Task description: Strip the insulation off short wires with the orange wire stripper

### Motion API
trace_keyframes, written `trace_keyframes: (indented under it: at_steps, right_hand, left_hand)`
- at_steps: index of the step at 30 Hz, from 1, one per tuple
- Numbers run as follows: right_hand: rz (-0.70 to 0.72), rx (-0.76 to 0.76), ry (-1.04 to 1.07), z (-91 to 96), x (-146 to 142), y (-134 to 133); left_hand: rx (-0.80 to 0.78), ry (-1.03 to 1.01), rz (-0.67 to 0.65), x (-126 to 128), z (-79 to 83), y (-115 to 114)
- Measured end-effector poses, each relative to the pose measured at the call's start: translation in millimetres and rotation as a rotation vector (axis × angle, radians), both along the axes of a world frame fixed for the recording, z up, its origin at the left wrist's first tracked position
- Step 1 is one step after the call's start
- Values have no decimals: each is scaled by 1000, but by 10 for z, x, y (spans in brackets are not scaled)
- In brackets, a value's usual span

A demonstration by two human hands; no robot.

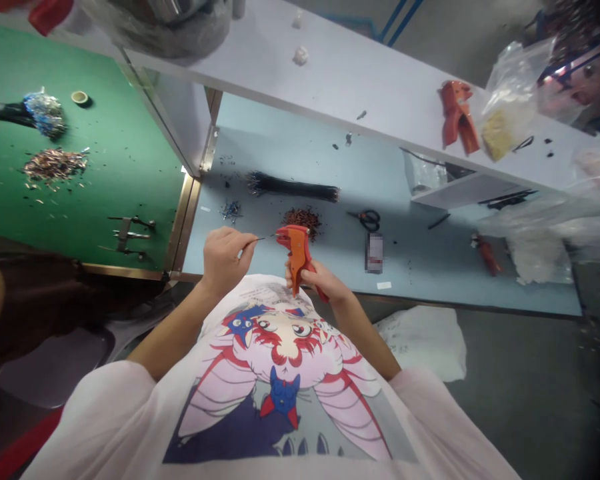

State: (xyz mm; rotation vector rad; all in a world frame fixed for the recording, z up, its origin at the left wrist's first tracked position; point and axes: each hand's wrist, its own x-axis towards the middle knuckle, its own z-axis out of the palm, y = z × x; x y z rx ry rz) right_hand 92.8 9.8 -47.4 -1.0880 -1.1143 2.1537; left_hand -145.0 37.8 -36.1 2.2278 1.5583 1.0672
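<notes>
Thin black wire [265, 237], single strand, held in the air above the near edge of the pale blue bench top [420, 267]; its far end meets the head of an orange wire stripper [296, 257], and whether the jaws are closed on it cannot be told. Left hand [224, 261]: thumb and fingers pressed together, pinching the wire. Right hand [320, 279]: wrapped around the stripper's handles, with squeeze pressure not determinable.

On bench, far side: bundle of black wires [293, 185], a heap of small reddish-brown bits [301, 222], and black-handled scissors [367, 220] to the right.

Risks, as judged: the fine strand could slip from the pinch if tension rises, and too much squeeze could nick the conductor. A wire seated off-line in the jaws could give a ragged strip. Anything dropped could be lost among the loose bits close by.
</notes>
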Motion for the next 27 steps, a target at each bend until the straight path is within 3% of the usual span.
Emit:
trace_keyframes:
  at_steps: [3, 5, 7, 11, 14, 17, 22, 25, 27]
  right_hand:
    - [-9, 254, -570, -314, 74, 72]
    - [64, 407, -1014, -569, 93, 95]
    - [155, 487, -1281, -809, 89, 84]
    - [232, 512, -1355, -1140, 42, 4]
    - [259, 528, -1351, -1219, -12, -8]
    - [217, 595, -1319, -1088, -81, 59]
    - [-282, 968, -920, -414, -219, 190]
    - [-296, 1087, -738, -50, -308, 227]
    - [-248, 1155, -706, 53, -366, 247]
  left_hand:
    - [-8, -56, 62, -29, -20, 3]
    - [-35, -109, 75, -27, 3, -1]
    - [-59, -165, 67, -10, 47, -11]
    - [-48, -204, 55, 29, 120, -34]
    - [-34, -185, 44, 43, 134, -50]
    - [-31, -161, 28, 54, 134, -64]
    - [-31, -122, 10, 104, 139, -82]
    - [-27, -99, 7, 152, 148, -96]
    - [-27, -88, 0, 175, 152, -109]
